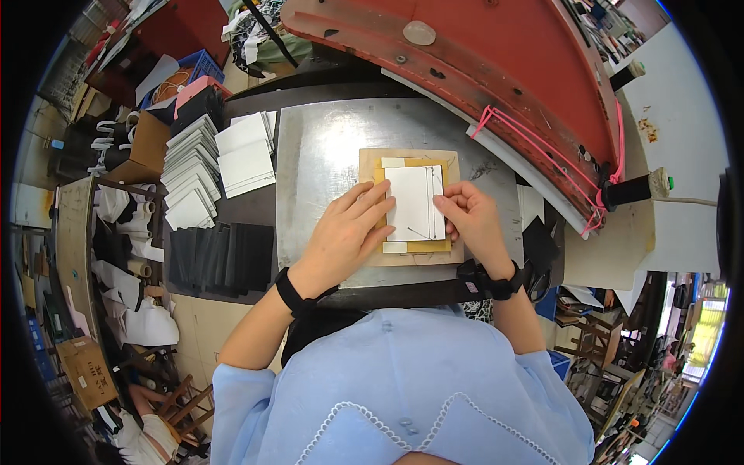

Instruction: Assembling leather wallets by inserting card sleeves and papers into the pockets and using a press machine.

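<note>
My left hand (341,236) rests with its fingers stretched out and apart on the left part of a white rectangular sheet piece (411,203). At the piece's right edge, the thumb and fingers of my right hand (474,218) are pinched together on it. Thin dark lines run along that side of the piece. Beneath it lies a yellow board (428,246) with pale strips at its top and bottom left. A larger tan board (449,158) sits under the yellow one, on a grey metal plate (314,147). The undersides of my right fingertips are hidden.
Overlapping white pieces (190,174) and another white stack (246,159) lie left of the plate, with black pieces (221,260) nearer me. A large red machine part (480,54) with pink cord (535,159) overhangs the far right. A black handle-like cylinder (632,188) sticks out there.
</note>
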The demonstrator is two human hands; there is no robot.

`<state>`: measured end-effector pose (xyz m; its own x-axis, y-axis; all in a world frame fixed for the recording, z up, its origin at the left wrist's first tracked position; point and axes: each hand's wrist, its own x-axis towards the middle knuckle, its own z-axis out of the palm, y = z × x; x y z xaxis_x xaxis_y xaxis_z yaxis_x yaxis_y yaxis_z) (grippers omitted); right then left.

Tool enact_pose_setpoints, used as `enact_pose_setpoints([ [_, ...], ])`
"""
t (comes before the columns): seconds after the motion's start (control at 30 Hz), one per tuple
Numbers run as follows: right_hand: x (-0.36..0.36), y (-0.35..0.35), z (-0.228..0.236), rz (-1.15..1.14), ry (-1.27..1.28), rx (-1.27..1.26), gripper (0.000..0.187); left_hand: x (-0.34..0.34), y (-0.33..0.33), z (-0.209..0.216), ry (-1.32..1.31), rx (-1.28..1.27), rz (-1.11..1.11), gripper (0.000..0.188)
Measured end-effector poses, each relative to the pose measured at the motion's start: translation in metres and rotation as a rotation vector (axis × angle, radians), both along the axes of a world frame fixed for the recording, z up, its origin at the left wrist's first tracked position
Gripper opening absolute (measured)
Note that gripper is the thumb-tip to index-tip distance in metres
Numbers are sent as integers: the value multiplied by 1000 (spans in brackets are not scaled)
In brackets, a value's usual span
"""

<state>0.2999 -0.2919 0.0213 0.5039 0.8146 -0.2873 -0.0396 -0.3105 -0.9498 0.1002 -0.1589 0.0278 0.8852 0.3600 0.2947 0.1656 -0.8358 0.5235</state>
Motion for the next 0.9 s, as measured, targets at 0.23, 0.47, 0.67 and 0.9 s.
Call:
enact_pose_setpoints([
  [0.23, -3, -1, 5, 3, -46, -21, 18, 2, 2, -9, 42, 47, -4, 47],
  [0.47, -9, -1, -2, -45, -106, 45, 16, 0, 12, -14, 89, -53, -43, 50],
  [0.67, -9, -1, -2, -39, -146, 47, 15, -1, 12, -12, 89, -45, -52, 52],
  [0.9, -10, -2, 0, -44, -123, 47, 19, -1, 9, -5, 145, 57, -51, 55],
])
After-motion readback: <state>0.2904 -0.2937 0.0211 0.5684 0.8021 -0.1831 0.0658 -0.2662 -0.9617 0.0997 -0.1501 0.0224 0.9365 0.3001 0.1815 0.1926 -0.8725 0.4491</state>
